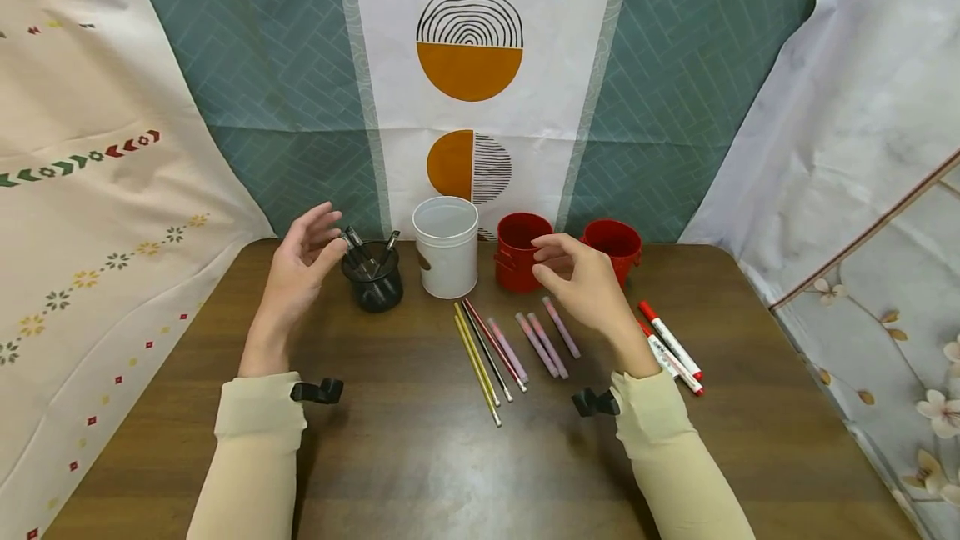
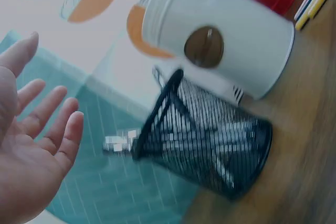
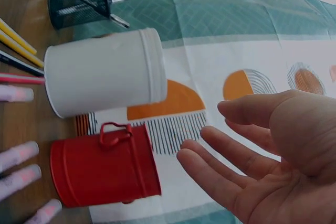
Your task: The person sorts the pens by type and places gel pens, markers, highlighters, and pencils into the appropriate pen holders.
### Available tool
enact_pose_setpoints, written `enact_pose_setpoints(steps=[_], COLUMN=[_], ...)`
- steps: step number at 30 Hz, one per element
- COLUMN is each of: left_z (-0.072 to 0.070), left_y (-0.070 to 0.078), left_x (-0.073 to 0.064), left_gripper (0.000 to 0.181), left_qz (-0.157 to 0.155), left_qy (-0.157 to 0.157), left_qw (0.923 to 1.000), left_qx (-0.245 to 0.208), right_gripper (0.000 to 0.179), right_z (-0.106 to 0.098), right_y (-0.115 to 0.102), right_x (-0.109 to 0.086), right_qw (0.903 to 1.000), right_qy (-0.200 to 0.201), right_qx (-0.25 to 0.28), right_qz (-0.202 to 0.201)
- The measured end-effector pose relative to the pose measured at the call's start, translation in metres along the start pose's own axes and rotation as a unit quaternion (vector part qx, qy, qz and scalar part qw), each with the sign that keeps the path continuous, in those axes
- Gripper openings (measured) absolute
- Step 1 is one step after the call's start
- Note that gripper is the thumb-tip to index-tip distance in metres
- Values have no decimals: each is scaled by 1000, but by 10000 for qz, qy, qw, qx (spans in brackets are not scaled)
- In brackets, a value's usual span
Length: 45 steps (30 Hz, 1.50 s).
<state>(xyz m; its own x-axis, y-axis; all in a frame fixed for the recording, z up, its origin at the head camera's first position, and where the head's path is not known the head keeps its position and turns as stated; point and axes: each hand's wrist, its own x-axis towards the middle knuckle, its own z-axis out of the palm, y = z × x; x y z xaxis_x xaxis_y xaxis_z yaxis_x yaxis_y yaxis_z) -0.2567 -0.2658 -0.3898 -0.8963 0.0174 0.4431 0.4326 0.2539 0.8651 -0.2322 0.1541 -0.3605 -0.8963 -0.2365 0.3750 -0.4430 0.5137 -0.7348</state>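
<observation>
My left hand (image 1: 296, 269) hovers with relaxed fingers and holds nothing. It is nearest a black mesh pen cup (image 1: 378, 286) with several pens standing in it; in the left wrist view the hand (image 2: 39, 150) is apart from the cup's rim. My right hand (image 1: 588, 286), also holding nothing, hovers by two red buckets (image 1: 515, 273); fingers and thumb are spread in the right wrist view. A white metal bucket (image 1: 447, 261) stands between the mesh cup and the red buckets. In front lie several pencils (image 1: 476, 361), yellow, black and red.
Several pale purple pens (image 1: 551, 344) lie right of the pencils. Red-and-white markers (image 1: 675, 348) rest beside my right forearm, which partly hides them. The wooden table (image 1: 405, 457) meets a patterned cloth backdrop (image 1: 285, 73) at its back edge.
</observation>
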Motion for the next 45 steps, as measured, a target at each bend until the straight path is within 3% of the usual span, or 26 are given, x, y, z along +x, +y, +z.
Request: enact_pose_setpoints(steps=[7,11,16,21,29,45], left_z=[23,40,64,81,97,119], left_y=[21,24,19,12,3,-17], left_x=[-1,1,6,9,12,17], left_gripper=[62,67,75,79,82,93], left_qz=[50,-67,-287,-390,-412,-518], left_qy=[-325,-449,-509,-481,-392,-388], left_qw=[9986,9987,9983,9980,9983,9979], left_qx=[411,215,-84,-101,139,31], right_gripper=[34,34,35,36,35,33], right_z=[-12,-18,-24,-26,-25,-30], right_y=[2,2,6,6,5,7], right_x=[-2,-2,-4,-6,-6,-6], right_qw=[9999,9997,9993,9992,9993,9989], right_qy=[70,94,62,-14,-119,-207], right_qx=[-131,-203,-291,-323,-297,-331], right_qz=[48,120,221,230,208,260])
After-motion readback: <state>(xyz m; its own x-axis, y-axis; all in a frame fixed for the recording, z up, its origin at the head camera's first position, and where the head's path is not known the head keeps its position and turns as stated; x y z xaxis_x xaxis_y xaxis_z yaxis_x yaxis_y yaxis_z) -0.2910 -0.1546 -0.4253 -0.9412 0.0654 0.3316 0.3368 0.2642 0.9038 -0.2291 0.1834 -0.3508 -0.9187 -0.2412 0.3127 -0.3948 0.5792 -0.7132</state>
